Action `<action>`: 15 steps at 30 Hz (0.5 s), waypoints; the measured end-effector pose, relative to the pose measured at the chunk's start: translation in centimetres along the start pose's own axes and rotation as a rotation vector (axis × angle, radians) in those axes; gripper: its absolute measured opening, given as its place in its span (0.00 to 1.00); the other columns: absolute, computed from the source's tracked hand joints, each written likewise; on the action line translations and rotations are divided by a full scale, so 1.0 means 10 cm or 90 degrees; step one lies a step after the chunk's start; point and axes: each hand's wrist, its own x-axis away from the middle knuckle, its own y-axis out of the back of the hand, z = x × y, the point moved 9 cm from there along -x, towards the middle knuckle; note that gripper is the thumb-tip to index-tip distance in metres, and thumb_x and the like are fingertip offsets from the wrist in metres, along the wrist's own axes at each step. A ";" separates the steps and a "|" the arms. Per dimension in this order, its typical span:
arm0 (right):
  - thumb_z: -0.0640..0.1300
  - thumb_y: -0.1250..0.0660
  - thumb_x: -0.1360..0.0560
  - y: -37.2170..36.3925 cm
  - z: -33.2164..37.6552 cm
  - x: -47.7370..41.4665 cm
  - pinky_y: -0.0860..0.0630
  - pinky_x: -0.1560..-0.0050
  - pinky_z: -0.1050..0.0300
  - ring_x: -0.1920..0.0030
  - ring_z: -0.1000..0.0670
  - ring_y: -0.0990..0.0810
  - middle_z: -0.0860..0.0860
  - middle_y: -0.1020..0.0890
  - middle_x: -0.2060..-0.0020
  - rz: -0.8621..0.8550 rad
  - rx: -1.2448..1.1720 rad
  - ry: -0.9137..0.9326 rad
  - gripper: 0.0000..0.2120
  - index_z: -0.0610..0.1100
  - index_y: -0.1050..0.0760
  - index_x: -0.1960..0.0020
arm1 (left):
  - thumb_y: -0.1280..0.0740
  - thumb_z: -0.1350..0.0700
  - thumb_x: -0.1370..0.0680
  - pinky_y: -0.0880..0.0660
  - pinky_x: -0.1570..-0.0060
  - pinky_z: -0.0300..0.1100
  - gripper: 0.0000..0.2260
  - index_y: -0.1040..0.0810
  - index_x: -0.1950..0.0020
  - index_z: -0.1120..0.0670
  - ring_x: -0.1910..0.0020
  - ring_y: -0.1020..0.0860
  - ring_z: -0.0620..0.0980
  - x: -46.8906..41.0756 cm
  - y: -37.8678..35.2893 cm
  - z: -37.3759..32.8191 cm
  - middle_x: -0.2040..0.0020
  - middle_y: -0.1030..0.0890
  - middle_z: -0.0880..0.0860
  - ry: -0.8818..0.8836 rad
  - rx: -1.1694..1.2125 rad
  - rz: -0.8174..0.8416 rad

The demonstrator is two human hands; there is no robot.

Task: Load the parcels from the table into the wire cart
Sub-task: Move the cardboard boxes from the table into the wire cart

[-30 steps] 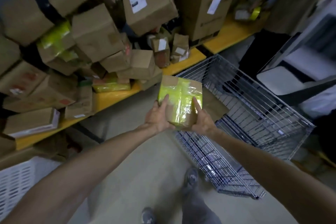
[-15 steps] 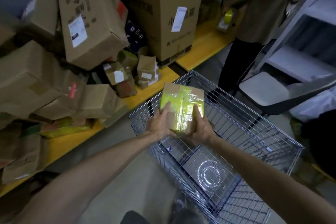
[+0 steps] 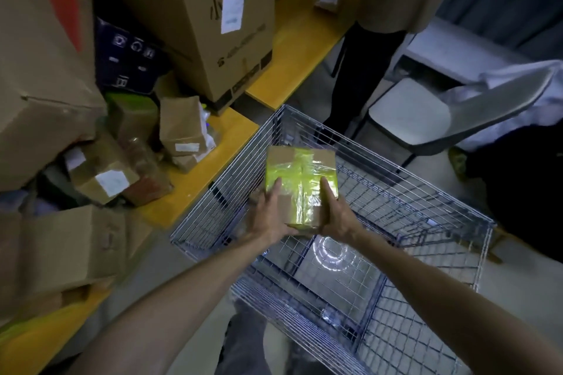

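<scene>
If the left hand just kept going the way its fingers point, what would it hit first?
The left hand grips the parcel. Beyond that, its fingers point at the cart's far corner; if the hand rides above the rim, which depth leaves unclear, the big box comes next.

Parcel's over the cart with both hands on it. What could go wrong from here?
1. The left hand and right hand grip the yellow-taped parcel only at its near end; the glossy tape may slip.
2. It is held above the wire cart, whose floor looks bare: letting go from here could dent it.
3. A standing person is close behind the cart; a toss might hit them.
</scene>
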 end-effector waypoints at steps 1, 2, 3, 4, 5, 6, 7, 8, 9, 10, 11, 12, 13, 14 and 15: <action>0.56 0.43 0.26 -0.04 0.05 -0.08 0.27 0.43 0.65 0.31 0.37 0.35 0.38 0.37 0.27 -0.016 -0.043 -0.004 0.36 0.44 0.46 0.22 | 0.17 0.50 0.39 0.25 0.39 0.51 0.61 0.58 0.21 0.38 0.37 0.28 0.56 -0.12 -0.02 0.05 0.25 0.39 0.60 -0.004 0.014 0.016; 0.56 0.42 0.27 -0.05 0.06 -0.19 0.23 0.44 0.59 0.37 0.34 0.31 0.40 0.32 0.32 -0.037 -0.025 0.001 0.32 0.45 0.40 0.26 | 0.17 0.50 0.38 0.29 0.35 0.49 0.60 0.56 0.20 0.40 0.32 0.31 0.57 -0.25 -0.07 0.11 0.24 0.40 0.58 -0.011 0.028 0.033; 0.56 0.40 0.24 -0.14 0.09 -0.18 0.21 0.47 0.47 0.46 0.35 0.27 0.42 0.27 0.40 -0.032 0.030 -0.020 0.22 0.45 0.34 0.35 | 0.17 0.50 0.37 0.32 0.33 0.47 0.58 0.55 0.20 0.42 0.29 0.33 0.56 -0.38 -0.11 0.19 0.22 0.41 0.57 -0.016 0.036 0.047; 0.55 0.38 0.21 -0.11 0.00 -0.37 0.22 0.51 0.40 0.51 0.39 0.24 0.43 0.26 0.45 -0.026 0.004 -0.066 0.15 0.46 0.33 0.42 | 0.17 0.50 0.37 0.33 0.34 0.47 0.58 0.55 0.19 0.44 0.27 0.35 0.56 -0.51 -0.16 0.26 0.21 0.42 0.56 -0.015 0.040 0.055; 0.55 0.38 0.20 -0.07 -0.06 -0.60 0.21 0.54 0.38 0.51 0.41 0.23 0.41 0.25 0.44 -0.028 0.004 -0.084 0.13 0.47 0.33 0.44 | 0.18 0.50 0.36 0.31 0.35 0.47 0.58 0.56 0.19 0.44 0.27 0.35 0.55 -0.63 -0.21 0.34 0.21 0.44 0.57 -0.006 0.042 0.061; 0.55 0.36 0.20 -0.07 -0.07 -0.78 0.20 0.56 0.37 0.49 0.42 0.21 0.40 0.25 0.39 -0.025 -0.005 -0.086 0.13 0.48 0.33 0.42 | 0.19 0.50 0.36 0.30 0.36 0.47 0.58 0.57 0.19 0.44 0.27 0.35 0.55 -0.75 -0.25 0.40 0.20 0.46 0.57 -0.002 0.040 0.060; 0.56 0.34 0.22 -0.08 -0.12 -0.97 0.19 0.57 0.34 0.47 0.39 0.20 0.39 0.25 0.36 -0.023 -0.010 -0.095 0.18 0.49 0.33 0.38 | 0.20 0.49 0.36 0.30 0.36 0.48 0.58 0.58 0.19 0.43 0.26 0.36 0.55 -0.87 -0.31 0.47 0.20 0.48 0.57 0.001 0.034 0.060; 0.58 0.31 0.24 -0.05 -0.20 -1.18 0.21 0.56 0.30 0.45 0.36 0.20 0.39 0.24 0.36 -0.021 -0.032 -0.111 0.24 0.49 0.34 0.34 | 0.20 0.49 0.36 0.30 0.36 0.49 0.58 0.59 0.19 0.42 0.26 0.37 0.55 -0.99 -0.38 0.54 0.19 0.48 0.57 0.003 0.035 0.056; 0.60 0.28 0.28 -0.05 -0.28 -1.35 0.23 0.54 0.26 0.43 0.33 0.20 0.39 0.24 0.36 -0.021 -0.033 -0.131 0.30 0.51 0.35 0.31 | 0.19 0.49 0.36 0.29 0.37 0.50 0.59 0.59 0.20 0.42 0.26 0.36 0.56 -1.10 -0.46 0.62 0.20 0.47 0.56 0.010 0.040 0.058; 0.61 0.25 0.31 -0.04 -0.35 -1.54 0.25 0.54 0.23 0.42 0.31 0.21 0.38 0.23 0.36 -0.016 -0.045 -0.138 0.35 0.52 0.35 0.30 | 0.19 0.49 0.37 0.28 0.39 0.49 0.60 0.59 0.20 0.41 0.27 0.35 0.56 -1.21 -0.55 0.70 0.20 0.45 0.56 0.012 0.044 0.060; 0.61 0.23 0.32 0.00 -0.41 -1.71 0.26 0.55 0.22 0.43 0.30 0.21 0.37 0.23 0.37 -0.016 -0.046 -0.143 0.37 0.51 0.35 0.30 | 0.19 0.49 0.37 0.28 0.41 0.48 0.60 0.60 0.20 0.41 0.28 0.34 0.56 -1.32 -0.66 0.79 0.20 0.44 0.56 0.021 0.048 0.066; 0.60 0.24 0.31 0.05 -0.48 -1.91 0.25 0.57 0.22 0.44 0.30 0.21 0.37 0.23 0.39 -0.019 -0.047 -0.146 0.34 0.49 0.34 0.32 | 0.19 0.48 0.37 0.27 0.42 0.48 0.61 0.61 0.20 0.40 0.29 0.33 0.56 -1.44 -0.76 0.88 0.21 0.43 0.56 0.030 0.054 0.068; 0.59 0.25 0.29 0.10 -0.55 -2.10 0.23 0.58 0.25 0.44 0.31 0.21 0.37 0.23 0.39 -0.033 -0.032 -0.142 0.31 0.48 0.33 0.34 | 0.18 0.47 0.38 0.26 0.43 0.48 0.61 0.61 0.21 0.38 0.30 0.32 0.56 -1.57 -0.88 0.99 0.21 0.42 0.56 0.041 0.057 0.074; 0.60 0.26 0.29 0.19 -0.65 -2.31 0.21 0.56 0.28 0.42 0.32 0.22 0.38 0.24 0.37 -0.045 -0.024 -0.142 0.31 0.48 0.33 0.34 | 0.18 0.46 0.38 0.25 0.45 0.48 0.62 0.62 0.21 0.37 0.31 0.31 0.56 -1.71 -1.02 1.09 0.21 0.42 0.56 0.049 0.056 0.082; 0.61 0.26 0.30 0.27 -0.74 -2.50 0.21 0.55 0.30 0.40 0.33 0.22 0.39 0.25 0.36 -0.059 -0.011 -0.149 0.32 0.49 0.34 0.33 | 0.18 0.46 0.38 0.25 0.47 0.46 0.62 0.63 0.21 0.36 0.31 0.30 0.56 -1.86 -1.17 1.20 0.21 0.42 0.55 0.059 0.051 0.090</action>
